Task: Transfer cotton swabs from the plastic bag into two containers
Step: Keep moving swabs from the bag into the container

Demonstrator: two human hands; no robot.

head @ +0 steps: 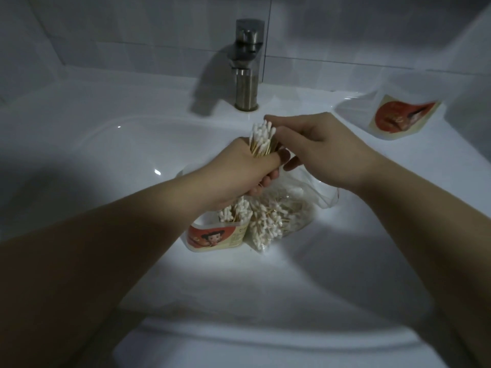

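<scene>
Light, loose cotton swabs (261, 139) slip easily: your left hand (247, 168) clenches them mid-shaft; your right hand (318, 144), at 3 o'clock, grip unclear.

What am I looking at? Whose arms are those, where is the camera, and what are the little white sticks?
No machine here, just a person. The camera sits on their head and looks down, so you see their own two arms over a white sink with a metal tap. The sticks are cotton swabs. The left hand grips a bundle of swabs, and the right hand touches its top; whether it pinches any, I cannot tell. Below the hands, in the basin, a container with a red cartoon label holds swabs, and beside it lies a clear plastic bag with many more. A second container with a red label sits on the ledge at the right.
</scene>
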